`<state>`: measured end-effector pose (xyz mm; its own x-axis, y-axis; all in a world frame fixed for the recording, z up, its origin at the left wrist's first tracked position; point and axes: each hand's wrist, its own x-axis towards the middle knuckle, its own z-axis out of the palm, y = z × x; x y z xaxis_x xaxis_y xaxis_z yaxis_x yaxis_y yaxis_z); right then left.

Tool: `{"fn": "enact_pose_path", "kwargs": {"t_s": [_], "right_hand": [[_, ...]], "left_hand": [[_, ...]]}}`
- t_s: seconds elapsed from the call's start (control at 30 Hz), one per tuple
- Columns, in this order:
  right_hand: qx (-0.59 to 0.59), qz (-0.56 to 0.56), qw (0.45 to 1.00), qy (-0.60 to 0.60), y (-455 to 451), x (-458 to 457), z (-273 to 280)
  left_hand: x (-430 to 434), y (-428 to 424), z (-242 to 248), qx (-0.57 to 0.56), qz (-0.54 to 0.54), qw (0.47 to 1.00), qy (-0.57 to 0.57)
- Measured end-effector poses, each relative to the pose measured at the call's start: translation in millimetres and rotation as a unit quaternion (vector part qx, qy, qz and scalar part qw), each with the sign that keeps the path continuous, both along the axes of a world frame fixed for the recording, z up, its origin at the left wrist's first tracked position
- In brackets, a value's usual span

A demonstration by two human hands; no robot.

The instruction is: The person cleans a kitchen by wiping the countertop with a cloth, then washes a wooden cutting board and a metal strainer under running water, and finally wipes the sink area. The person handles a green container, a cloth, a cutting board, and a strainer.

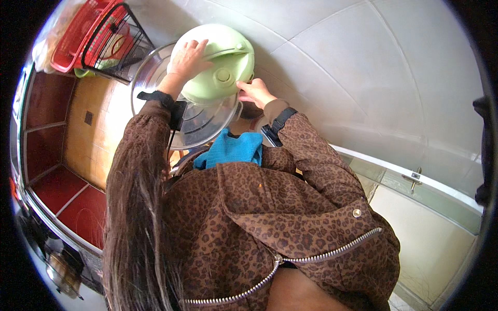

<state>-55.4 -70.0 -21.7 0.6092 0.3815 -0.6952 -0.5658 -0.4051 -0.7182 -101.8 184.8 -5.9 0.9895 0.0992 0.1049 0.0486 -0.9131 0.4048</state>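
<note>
A light green, round lidded plastic container [231, 74] is in front of me, with a curved carrying handle and a round knob or vent on top. My left hand [190, 60] lies spread over the left part of its lid, the thumb pointing toward the handle. At the near right rim, my right hand [257, 92] has its thumb on the edge and its fingers lower down, partly hidden. A large clear round piece [194, 122], like a lid or tray with rings, shows beneath the container. Below the hands, a blue cloth [241, 147] lies against my front.
To the upper left, a black wire rack [130, 46] stands beside red plastic baskets [70, 50]. Dark red tiles [48, 97] face the cabinet on the left. A pale wall [350, 70] closes off the right side, above a white rail with a metal latch [414, 179].
</note>
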Motion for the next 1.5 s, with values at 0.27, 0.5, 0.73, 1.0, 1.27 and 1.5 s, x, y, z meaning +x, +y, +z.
{"fn": "enact_pose_path", "kwargs": {"t_s": [0.27,0.5,0.73,1.0,1.27,1.5], "right_hand": [[0.013,-0.083,0.996,-0.016,7.1,-6.6,-5.6],[-0.007,-0.054,0.996,-0.072,-7.8,13.6,-40.5],[-0.026,-0.087,0.995,-0.040,-0.7,9.6,-58.0],[-0.046,-0.106,0.986,-0.122,8.6,2.5,-69.0],[-0.111,-0.061,0.955,-0.270,13.6,-2.4,-70.5],[-0.117,-0.068,0.955,-0.263,20.4,-7.5,-63.5]], "left_hand": [[11.1,-11.8,2.1,0.123,-0.023,0.991,-0.051],[15.6,-12.5,-18.9,0.141,-0.031,0.989,-0.004],[11.0,-11.9,-12.7,0.256,-0.053,0.965,0.010],[13.3,-5.3,-12.0,0.229,-0.058,0.971,0.026],[17.6,-2.6,8.9,0.225,-0.073,0.968,0.083],[8.5,-14.0,16.0,0.231,-0.067,0.971,0.000]]}}
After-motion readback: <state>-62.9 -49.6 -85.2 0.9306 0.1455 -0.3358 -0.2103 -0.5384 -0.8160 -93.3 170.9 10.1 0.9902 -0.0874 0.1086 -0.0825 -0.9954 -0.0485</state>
